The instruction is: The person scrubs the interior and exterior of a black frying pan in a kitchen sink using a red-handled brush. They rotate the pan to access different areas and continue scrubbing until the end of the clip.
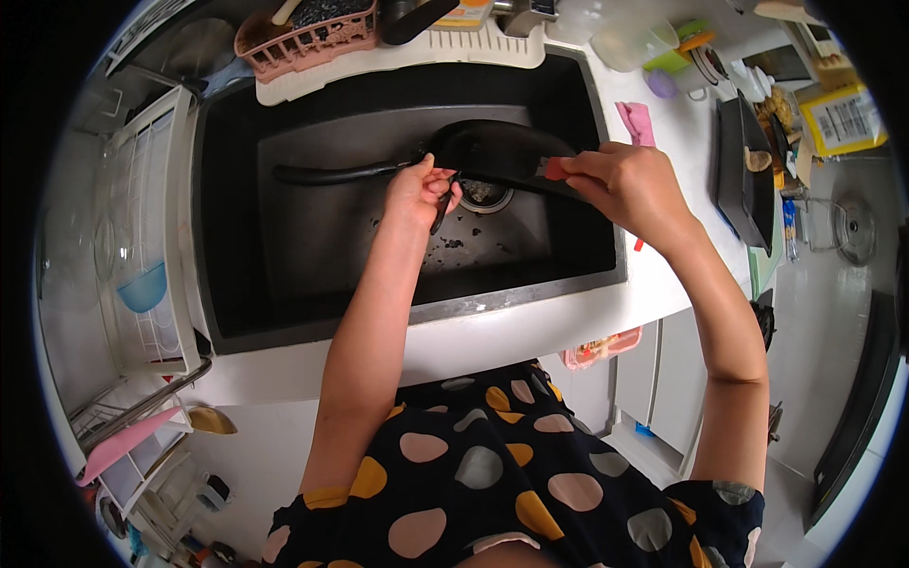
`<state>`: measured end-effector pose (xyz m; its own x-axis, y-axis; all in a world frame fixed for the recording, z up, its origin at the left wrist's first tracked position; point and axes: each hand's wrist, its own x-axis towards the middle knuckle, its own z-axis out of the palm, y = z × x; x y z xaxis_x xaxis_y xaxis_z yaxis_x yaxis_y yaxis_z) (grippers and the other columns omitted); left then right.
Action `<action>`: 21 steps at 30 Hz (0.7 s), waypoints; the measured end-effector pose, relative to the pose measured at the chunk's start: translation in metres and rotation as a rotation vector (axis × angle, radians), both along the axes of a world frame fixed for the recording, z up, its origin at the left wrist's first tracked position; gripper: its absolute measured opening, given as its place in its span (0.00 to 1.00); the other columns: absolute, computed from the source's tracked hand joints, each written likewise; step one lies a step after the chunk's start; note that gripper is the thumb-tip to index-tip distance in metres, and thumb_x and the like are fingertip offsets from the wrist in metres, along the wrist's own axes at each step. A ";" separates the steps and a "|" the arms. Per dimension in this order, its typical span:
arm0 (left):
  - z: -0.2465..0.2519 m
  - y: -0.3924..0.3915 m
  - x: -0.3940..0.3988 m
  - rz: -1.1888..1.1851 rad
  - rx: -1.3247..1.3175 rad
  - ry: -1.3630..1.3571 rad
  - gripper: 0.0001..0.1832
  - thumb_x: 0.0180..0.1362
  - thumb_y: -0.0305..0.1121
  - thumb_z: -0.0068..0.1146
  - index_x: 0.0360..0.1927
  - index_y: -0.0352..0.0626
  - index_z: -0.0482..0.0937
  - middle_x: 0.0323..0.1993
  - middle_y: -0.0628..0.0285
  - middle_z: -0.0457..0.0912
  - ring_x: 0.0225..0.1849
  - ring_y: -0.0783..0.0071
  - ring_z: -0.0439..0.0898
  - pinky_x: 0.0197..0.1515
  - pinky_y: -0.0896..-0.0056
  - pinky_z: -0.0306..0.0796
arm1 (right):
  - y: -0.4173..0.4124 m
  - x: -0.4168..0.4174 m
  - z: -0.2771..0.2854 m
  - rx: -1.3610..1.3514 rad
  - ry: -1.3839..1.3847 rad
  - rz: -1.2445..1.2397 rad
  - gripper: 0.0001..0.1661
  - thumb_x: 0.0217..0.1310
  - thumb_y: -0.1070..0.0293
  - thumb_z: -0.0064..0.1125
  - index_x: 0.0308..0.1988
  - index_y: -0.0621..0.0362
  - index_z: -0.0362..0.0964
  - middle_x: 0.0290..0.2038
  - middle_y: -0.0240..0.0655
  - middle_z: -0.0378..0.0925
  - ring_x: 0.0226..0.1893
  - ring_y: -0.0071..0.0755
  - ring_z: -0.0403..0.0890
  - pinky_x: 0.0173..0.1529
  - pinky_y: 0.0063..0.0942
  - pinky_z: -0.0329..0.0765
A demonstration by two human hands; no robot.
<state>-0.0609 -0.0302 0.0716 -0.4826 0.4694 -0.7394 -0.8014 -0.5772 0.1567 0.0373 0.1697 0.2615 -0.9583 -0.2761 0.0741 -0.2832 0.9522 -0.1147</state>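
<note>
A black pan (490,145) is tilted over the dark sink (319,241), its curved side facing up. The pan's long black handle (334,175) reaches to the left. My left hand (422,188) grips the pan near the handle's root, and a short black bar (442,211) shows below its fingers. Between the thumb and fingers of my right hand (618,181) is a small red scraper (555,169), its metal edge against the pan's right part. Dark flakes (451,244) lie on the sink floor by the drain (486,195), which holds pale bits.
Behind the sink, a pink basket (312,46) stands on a white draining mat (419,53). A pink cloth (635,122) and a black rectangular tray (738,177) are on the right counter. A white dish rack (186,234) stands left of the sink.
</note>
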 end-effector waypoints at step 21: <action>-0.001 0.006 -0.009 0.033 -0.065 0.012 0.15 0.62 0.36 0.47 0.24 0.37 0.67 0.20 0.61 0.70 0.15 0.79 0.61 0.29 0.64 0.70 | 0.008 0.021 -0.030 -0.165 0.133 -0.073 0.08 0.49 0.65 0.61 0.33 0.51 0.80 0.21 0.34 0.76 0.22 0.39 0.77 0.25 0.31 0.73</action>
<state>-0.0698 -0.0247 0.0701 -0.5057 0.4045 -0.7620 -0.7803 -0.5912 0.2040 0.0582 0.1775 0.2317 -0.9540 -0.1797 0.2400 -0.2371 0.9421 -0.2371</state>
